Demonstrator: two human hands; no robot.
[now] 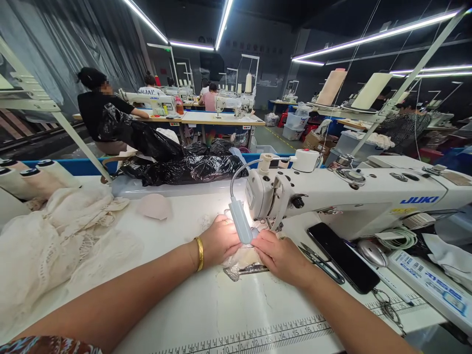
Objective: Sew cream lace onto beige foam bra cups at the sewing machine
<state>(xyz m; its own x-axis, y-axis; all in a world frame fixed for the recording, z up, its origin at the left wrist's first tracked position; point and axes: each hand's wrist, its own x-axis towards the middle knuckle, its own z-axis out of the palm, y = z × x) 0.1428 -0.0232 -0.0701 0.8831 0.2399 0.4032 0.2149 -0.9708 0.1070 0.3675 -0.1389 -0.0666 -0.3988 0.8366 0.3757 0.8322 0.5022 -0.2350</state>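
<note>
A white sewing machine [361, 191] stands on the right, its needle end over the bright work spot. Just left of the needle area, my left hand [221, 240] presses its closed fingers on pale fabric [245, 256]. From the right side my right hand [275, 253] pinches the same fabric near the presser foot. A grey lamp head [240, 221] on a bendable neck hangs between the hands and hides some fingertips and the needle. Crinkled clear plastic [232, 271] lies below the fabric on the machine bed.
Scissors [324, 265], a black phone [342, 256] and a box [435, 282] lie right. Lace fabric [47, 241] and thread cones [40, 179] are left. Black plastic bags [184, 164] lie behind. A person in black [92, 108] sits at another machine.
</note>
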